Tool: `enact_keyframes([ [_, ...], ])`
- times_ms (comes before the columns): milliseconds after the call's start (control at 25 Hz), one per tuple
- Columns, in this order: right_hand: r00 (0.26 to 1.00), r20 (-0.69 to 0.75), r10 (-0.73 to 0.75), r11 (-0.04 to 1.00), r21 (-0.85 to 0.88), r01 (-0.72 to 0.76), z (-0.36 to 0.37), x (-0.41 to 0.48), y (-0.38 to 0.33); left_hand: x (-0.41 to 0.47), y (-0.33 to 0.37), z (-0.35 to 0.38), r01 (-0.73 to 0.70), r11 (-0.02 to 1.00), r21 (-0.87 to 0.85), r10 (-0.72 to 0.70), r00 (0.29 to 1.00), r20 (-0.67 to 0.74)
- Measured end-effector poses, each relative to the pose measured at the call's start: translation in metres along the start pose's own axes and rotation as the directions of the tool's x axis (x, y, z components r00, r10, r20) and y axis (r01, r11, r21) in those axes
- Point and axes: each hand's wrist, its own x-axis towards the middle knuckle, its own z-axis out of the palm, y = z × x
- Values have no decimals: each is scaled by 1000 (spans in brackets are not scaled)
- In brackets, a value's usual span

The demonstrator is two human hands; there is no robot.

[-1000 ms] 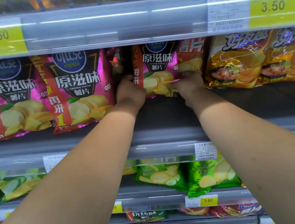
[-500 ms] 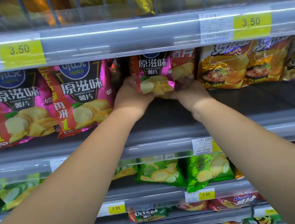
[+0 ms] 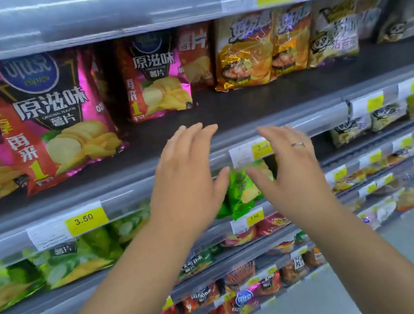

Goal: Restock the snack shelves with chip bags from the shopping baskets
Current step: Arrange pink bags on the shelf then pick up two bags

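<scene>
1. Both hands are empty. The left hand [image 3: 187, 175] and the right hand [image 3: 290, 169] hang in the air with fingers spread and relaxed, gripping nothing, backs toward the camera.
2. A thin ring [image 3: 298, 145] sits on one finger of the right hand.
3. The hands are in front of the front rail [image 3: 115, 193] of the dark shelf [image 3: 246, 103]. Whether the fingertips touch it cannot be told.
4. Beyond the hands and apart from them, a pink chip bag [image 3: 157, 84] stands upright on that shelf, set back from its front edge.
5. A larger pink bag [image 3: 54, 119] of the same design stands nearer the front on the left, and an orange-red bag [image 3: 196, 57] stands just right of the pink chip bag.
6. Farther right stand gold bags [image 3: 244, 53].
7. A yellow price label [image 3: 261, 147] shows between the hands, and green bags [image 3: 242, 191] lie on the shelf below.
</scene>
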Motion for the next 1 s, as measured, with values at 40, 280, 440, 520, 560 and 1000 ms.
enact_keyframes([
  [40, 1000, -4, 21, 1000, -22, -21, -4, -17, 8, -13, 9, 9, -23, 1000, -12, 23, 999, 25],
  [280, 978, -38, 205, 967, -144, -209, -47, -121, 67, -69, 83, 66, -195, 977, -86, 208, 960, 186],
  [440, 948, -133, 290, 912, -262, -316, -98, -210, 122, -112, 161, 109, -369, 916, -156, 400, 870, 288],
  [520, 913, -150, 380, 849, -334, -409, -126, -262, 149, -137, 207, 132, -446, 874, -192, 486, 812, 323],
  [560, 893, -146, 427, 816, -364, -449, -139, -288, 159, -150, 228, 142, -463, 856, -229, 517, 781, 351],
  [1000, 458, -439, 773, 286, -404, -869, -261, -585, 192, -328, 477, 191, -701, 387, -599, 921, 260, 290],
])
